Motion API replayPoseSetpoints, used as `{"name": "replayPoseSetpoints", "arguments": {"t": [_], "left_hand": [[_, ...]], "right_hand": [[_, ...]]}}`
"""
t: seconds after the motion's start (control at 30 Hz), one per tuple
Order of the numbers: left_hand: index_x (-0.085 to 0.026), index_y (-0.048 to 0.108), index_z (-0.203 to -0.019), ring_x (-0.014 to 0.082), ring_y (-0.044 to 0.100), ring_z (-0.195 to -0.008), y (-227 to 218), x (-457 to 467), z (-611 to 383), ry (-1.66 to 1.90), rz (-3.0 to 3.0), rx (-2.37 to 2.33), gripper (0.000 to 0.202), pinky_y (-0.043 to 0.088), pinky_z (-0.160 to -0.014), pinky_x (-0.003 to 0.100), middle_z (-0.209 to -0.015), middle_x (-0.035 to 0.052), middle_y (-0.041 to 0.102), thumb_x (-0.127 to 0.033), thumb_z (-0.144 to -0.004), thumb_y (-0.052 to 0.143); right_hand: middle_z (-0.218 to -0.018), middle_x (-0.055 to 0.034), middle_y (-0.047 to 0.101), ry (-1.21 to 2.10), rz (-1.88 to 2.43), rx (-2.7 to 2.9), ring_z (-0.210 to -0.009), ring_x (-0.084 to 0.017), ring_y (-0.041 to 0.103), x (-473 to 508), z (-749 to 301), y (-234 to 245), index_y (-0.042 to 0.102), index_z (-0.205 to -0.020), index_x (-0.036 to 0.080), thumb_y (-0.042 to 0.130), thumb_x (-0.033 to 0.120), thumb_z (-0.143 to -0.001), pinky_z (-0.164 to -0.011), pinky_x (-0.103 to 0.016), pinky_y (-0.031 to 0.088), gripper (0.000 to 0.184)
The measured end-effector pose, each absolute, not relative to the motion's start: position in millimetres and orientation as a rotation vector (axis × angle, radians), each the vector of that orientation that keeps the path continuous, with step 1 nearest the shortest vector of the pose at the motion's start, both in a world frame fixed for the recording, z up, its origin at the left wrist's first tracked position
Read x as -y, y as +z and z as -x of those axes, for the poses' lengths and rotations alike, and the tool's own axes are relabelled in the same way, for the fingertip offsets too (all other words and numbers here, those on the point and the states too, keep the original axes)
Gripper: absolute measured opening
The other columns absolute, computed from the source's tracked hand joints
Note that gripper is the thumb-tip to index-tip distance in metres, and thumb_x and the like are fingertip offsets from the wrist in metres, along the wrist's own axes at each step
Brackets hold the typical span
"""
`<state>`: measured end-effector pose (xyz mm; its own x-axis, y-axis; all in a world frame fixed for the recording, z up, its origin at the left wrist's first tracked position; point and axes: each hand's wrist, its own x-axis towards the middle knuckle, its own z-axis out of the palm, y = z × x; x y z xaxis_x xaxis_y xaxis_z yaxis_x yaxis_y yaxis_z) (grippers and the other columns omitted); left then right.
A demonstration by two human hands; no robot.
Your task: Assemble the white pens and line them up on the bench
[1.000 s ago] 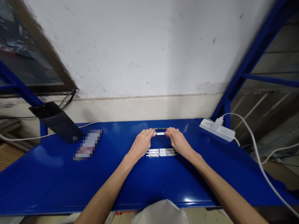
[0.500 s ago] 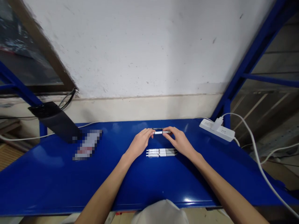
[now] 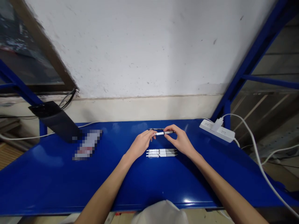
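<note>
A white pen (image 3: 160, 133) lies level between my two hands, just above the blue table. My left hand (image 3: 142, 142) is closed on its left end, fingertips pinching it. With thumb and fingers, my right hand (image 3: 179, 138) grips the same pen toward its right end. Behind it, a darker, clear-looking pen (image 3: 155, 128) lies on the table, its right part hidden by my right fingers. Nearer to me, several white pens (image 3: 161, 153) lie side by side in a neat row, tips to the right.
On the blue table (image 3: 98, 183), a dark upright box-like object (image 3: 59, 123) stands at left beside a blurred-out flat item (image 3: 88, 144). A white power strip (image 3: 217, 130) with a plug and cable is at right. The wall (image 3: 149, 107) rises behind.
The held pen and my hands have shifted slightly right and toward me. The pen now tilts a little, right end higher, and more of the darker pen behind shows.
</note>
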<state>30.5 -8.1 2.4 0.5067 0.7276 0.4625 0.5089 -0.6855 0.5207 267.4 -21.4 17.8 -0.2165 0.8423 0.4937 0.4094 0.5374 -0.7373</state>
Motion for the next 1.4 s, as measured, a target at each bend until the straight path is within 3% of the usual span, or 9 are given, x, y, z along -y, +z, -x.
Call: {"name": "replayPoseSetpoints", "arguments": {"t": [0.13, 0.3, 0.5, 0.73, 0.93, 1.13, 1.4], "left_hand": [[-0.020, 0.064, -0.126, 0.0182, 0.065, -0.087, 3.5, 8.3, -30.9, 0.986, -2.416, -1.020, 0.032, 0.053, -0.087, 0.032, -0.101, 0.0060, 0.070, -0.017, -0.109, 0.037], [-0.020, 0.065, -0.126, 0.0171, 0.064, -0.082, 1.4, 7.7, -32.2, 0.999, -2.364, -1.012, 0.031, 0.052, -0.085, 0.031, -0.101, 0.0053, 0.071, -0.022, -0.110, 0.038], [-0.021, 0.064, -0.130, 0.0160, 0.062, -0.077, -0.7, 7.9, -35.0, 0.989, -2.272, -0.989, 0.034, 0.050, -0.081, 0.029, -0.103, 0.0044, 0.073, -0.027, -0.111, 0.037], [-0.020, 0.069, -0.115, 0.0123, 0.055, -0.064, 9.8, 15.3, -39.2, 0.914, -2.173, -0.998, 0.039, 0.044, -0.070, 0.024, -0.087, 0.0002, 0.071, -0.034, -0.113, 0.033], [-0.021, 0.070, -0.113, 0.0124, 0.056, -0.063, 7.7, 14.3, -38.6, 0.906, -2.145, -1.004, 0.040, 0.043, -0.069, 0.024, -0.081, -0.0005, 0.069, -0.037, -0.113, 0.033], [-0.021, 0.068, -0.117, 0.0142, 0.061, -0.069, 9.7, 12.1, -40.3, 0.982, -2.078, -0.991, 0.032, 0.048, -0.074, 0.025, -0.093, 0.0019, 0.075, -0.032, -0.110, 0.039], [-0.023, 0.070, -0.120, 0.0165, 0.065, -0.082, 7.5, 9.1, -39.6, 1.088, -1.984, -1.012, 0.028, 0.049, -0.077, 0.027, -0.103, 0.0029, 0.077, -0.037, -0.107, 0.050]], "right_hand": [[-0.099, -0.0055, 0.076, 0.690, 1.087, 1.786, -0.089, -0.023, 0.073, 20.8, -267.9, 17.2, 0.071, -0.100, 0.023, 0.062, 0.039, -0.097, -0.085, -0.035, 0.056, 0.018], [-0.105, -0.0058, 0.074, 0.625, 0.987, 1.812, -0.099, -0.024, 0.071, 20.0, -268.0, 15.2, 0.070, -0.100, 0.023, 0.065, 0.035, -0.095, -0.091, -0.036, 0.055, 0.013], [-0.098, -0.0047, 0.075, 0.728, 1.042, 1.753, -0.092, -0.023, 0.072, 19.8, -269.6, 16.3, 0.071, -0.097, 0.024, 0.064, 0.037, -0.096, -0.084, -0.036, 0.056, 0.015], [-0.102, -0.0046, 0.072, 0.786, 0.902, 1.718, -0.097, -0.023, 0.070, 15.6, -274.1, 17.3, 0.069, -0.101, 0.024, 0.068, 0.026, -0.089, -0.094, -0.038, 0.055, 0.012], [-0.090, -0.0027, 0.072, 0.763, 0.900, 1.692, -0.091, -0.021, 0.070, 13.3, -277.7, 18.0, 0.068, -0.102, 0.023, 0.070, 0.021, -0.086, -0.093, -0.037, 0.053, 0.016], [-0.112, -0.0066, 0.074, 0.828, 0.926, 1.589, -0.096, -0.023, 0.072, 12.9, -277.8, 18.0, 0.069, -0.109, 0.024, 0.074, 0.031, -0.088, -0.092, -0.039, 0.056, 0.023], [-0.108, -0.0075, 0.076, 0.782, 0.962, 1.479, -0.101, -0.025, 0.072, 6.8, -281.0, 14.4, 0.068, -0.109, 0.024, 0.073, 0.043, -0.092, -0.096, -0.041, 0.054, 0.026]]}}
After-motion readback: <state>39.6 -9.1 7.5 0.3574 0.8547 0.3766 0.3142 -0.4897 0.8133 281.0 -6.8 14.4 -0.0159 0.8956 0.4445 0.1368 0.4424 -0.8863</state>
